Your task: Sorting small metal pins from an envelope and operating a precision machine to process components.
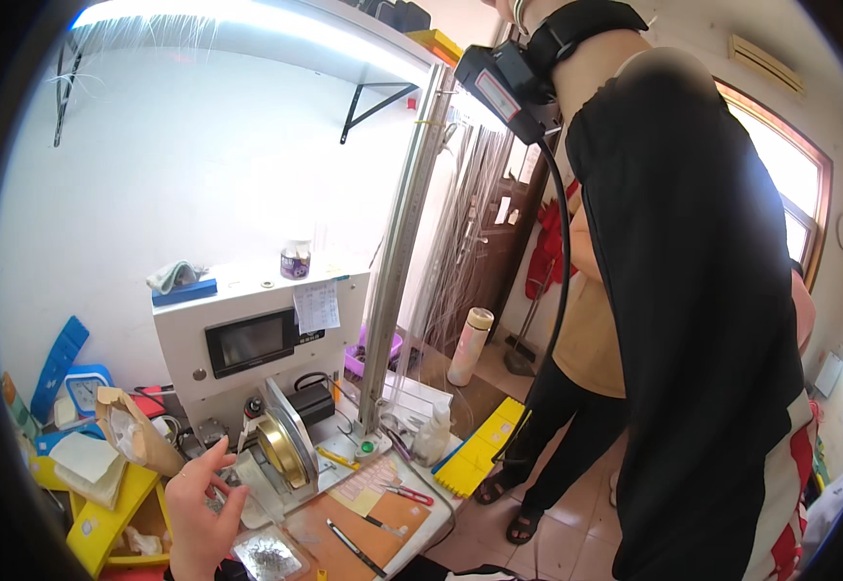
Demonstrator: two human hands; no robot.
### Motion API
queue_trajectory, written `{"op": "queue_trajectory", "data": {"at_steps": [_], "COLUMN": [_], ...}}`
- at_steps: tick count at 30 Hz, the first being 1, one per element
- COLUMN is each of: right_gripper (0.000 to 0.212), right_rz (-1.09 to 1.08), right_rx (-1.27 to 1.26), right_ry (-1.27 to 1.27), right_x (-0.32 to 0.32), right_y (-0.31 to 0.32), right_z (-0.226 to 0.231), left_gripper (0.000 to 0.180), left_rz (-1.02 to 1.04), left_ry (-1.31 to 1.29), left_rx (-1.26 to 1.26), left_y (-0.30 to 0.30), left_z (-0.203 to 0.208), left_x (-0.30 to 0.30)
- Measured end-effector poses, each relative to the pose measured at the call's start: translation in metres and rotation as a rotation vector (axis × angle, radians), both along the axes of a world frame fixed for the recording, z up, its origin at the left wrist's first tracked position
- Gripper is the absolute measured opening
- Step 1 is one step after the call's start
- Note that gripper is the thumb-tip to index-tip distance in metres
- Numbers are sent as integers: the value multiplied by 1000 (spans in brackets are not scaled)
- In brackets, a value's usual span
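My left hand (206,506) is raised at the lower left, fingers curved and thumb apart, with nothing visible in it. Just beyond it is a machine (271,334) with a white housing, a dark screen and a brass-coloured round wheel (284,451) on its front. A small clear box (270,555) of fine dark metal pieces lies beside the hand. My right arm, in a black sleeve (692,290), is lifted high. A black strap (586,27) and a cabled device (501,95) sit at its wrist. Only part of my right hand (538,12) shows at the top edge; its fingers are cut off.
A brown mat (330,513) carries a black pen (356,548) and red-handled snips (409,495). A metal upright (404,252) rises beside the machine. Yellow bins (117,513) and a paper bag (141,436) crowd the left. A person (586,339) stands beyond the table.
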State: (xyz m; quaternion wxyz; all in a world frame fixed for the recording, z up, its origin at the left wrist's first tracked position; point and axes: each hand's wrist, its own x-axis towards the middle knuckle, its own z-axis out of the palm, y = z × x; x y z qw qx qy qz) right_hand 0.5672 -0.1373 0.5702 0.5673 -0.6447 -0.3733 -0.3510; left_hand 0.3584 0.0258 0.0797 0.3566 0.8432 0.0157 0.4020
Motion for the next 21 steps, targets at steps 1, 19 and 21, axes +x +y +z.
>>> {"op": "queue_trajectory", "data": {"at_steps": [1,19,21], "right_gripper": [24,39,42], "right_rz": [-4,482,376], "right_rx": [-251,-830,-1027], "right_ry": [23,388,338], "right_x": [-10,-75,-84], "right_y": [3,-252,-246], "right_z": [1,-374,-411], "left_gripper": [63,55,53], "left_rz": [45,-41,-51], "left_ry": [3,-21,-35], "left_rx": [0,-152,-144], "left_y": [2,0,9], "left_z": [-1,7,2], "left_x": [-14,-19,-18]}}
